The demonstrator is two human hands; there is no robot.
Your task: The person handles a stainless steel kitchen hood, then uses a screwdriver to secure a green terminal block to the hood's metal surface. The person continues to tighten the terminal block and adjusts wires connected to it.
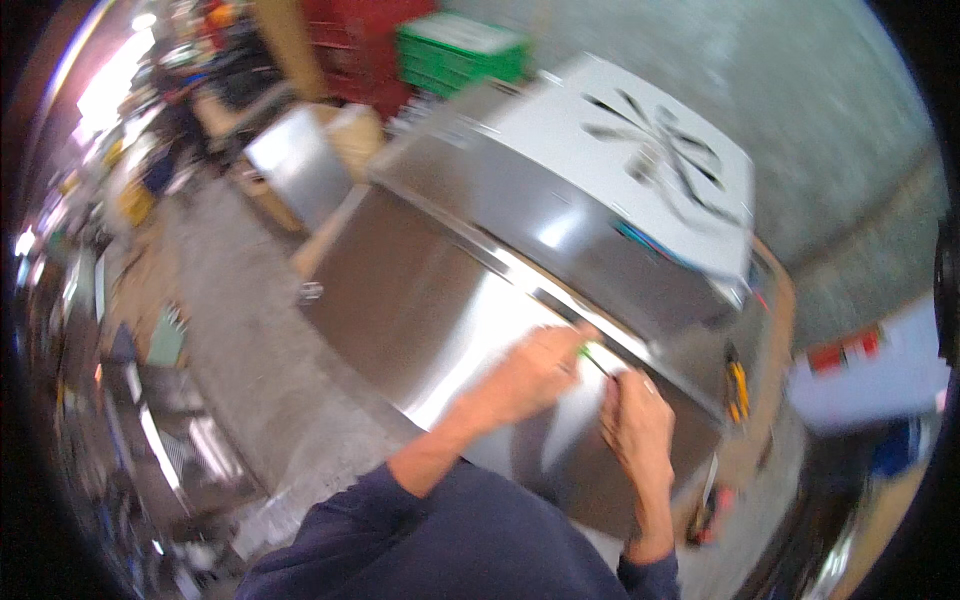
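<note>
Over a large shiny sheet-metal panel (370, 285), my hands are close together. My left hand (535, 370) is closed, its fingertips pinched at the bright green end of a thin dark strand (600, 367). The other end of that strand runs into the closed fingers of my right hand (640, 415). Whether it is a wire or a slim tool, the blur hides. Just beyond my fingers lies a raised metal edge with a dark slot (555, 302). Behind it stands a metal housing (600, 215) with a white top that has petal-shaped cut-outs.
Pliers with yellow handles (738, 390) lie on the wooden bench edge at right, near a red-and-black tool (710, 515). Blue-green wires (650, 245) show at the housing's front. A green crate (460, 50) and red crates (365, 45) stand behind. Scrap metal (190, 440) is at left.
</note>
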